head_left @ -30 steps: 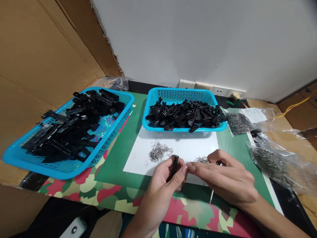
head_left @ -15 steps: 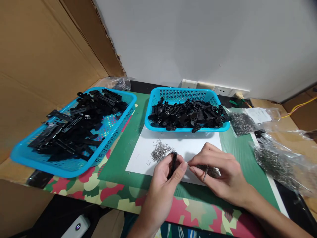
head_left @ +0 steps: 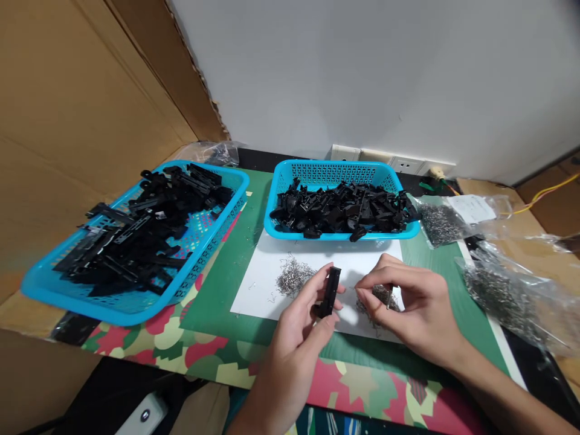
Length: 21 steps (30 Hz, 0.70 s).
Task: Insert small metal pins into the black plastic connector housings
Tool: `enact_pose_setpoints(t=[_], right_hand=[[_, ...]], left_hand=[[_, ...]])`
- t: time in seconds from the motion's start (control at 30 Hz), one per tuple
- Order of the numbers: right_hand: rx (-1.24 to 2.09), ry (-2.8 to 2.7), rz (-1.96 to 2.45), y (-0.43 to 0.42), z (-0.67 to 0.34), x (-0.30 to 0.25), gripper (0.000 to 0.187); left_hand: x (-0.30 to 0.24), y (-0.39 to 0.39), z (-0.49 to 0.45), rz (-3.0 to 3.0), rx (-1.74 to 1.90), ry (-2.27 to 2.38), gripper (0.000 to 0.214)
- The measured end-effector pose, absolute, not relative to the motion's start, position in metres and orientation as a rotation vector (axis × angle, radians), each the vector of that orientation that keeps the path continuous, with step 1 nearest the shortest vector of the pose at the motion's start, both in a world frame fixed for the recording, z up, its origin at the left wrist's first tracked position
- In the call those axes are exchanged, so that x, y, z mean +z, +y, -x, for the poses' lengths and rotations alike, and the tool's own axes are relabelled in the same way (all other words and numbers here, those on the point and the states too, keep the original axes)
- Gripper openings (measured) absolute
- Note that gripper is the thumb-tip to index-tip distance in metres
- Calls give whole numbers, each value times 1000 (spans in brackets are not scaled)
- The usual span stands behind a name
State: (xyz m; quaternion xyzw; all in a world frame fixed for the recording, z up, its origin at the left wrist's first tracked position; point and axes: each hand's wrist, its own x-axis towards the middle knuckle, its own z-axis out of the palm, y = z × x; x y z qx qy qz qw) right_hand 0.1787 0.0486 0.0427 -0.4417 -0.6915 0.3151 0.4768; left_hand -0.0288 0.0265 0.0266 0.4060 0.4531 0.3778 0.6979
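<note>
My left hand is closed around a long black plastic part, held nearly upright with its narrow face showing. To the right of it, my right hand is closed, thumb and forefinger pinched together. A thin metal rod is tucked in its fingers. A tiny wire piece seems to poke from the fingertips, too small to make out surely. Beneath the right hand lies a pile of small metal pieces, partly hidden. Another pile of small bent wire pieces is on the white paper behind my left hand.
A blue basket of small black parts stands at the back. At the left, another blue basket holds longer black parts. Clear bags of metal pieces lie on the right. A green mat covers the table, with sockets behind.
My left hand has turned the black part so more of its length shows. My right hand has drawn slightly away to the right, widening the gap between the hands.
</note>
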Motion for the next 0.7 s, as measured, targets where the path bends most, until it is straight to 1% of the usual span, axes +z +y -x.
enact_pose_setpoints(t=[0.1, 0.2, 0.3, 0.43, 0.7], right_hand=[[716, -1743, 1018, 48, -179, 42, 13], [585, -1842, 911, 46, -178, 41, 15], [459, -1962, 771, 42, -176, 39, 12], [342, -2066, 727, 39, -175, 37, 11], [491, -2024, 687, 38, -174, 36, 14]], left_hand=[[31, 29, 29, -965, 814, 967, 64], [29, 30, 28, -1013, 860, 1007, 64], [24, 29, 28, -1107, 916, 1059, 54], [19, 30, 31, -1227, 956, 1107, 44], [16, 27, 34, -1274, 965, 1138, 42]])
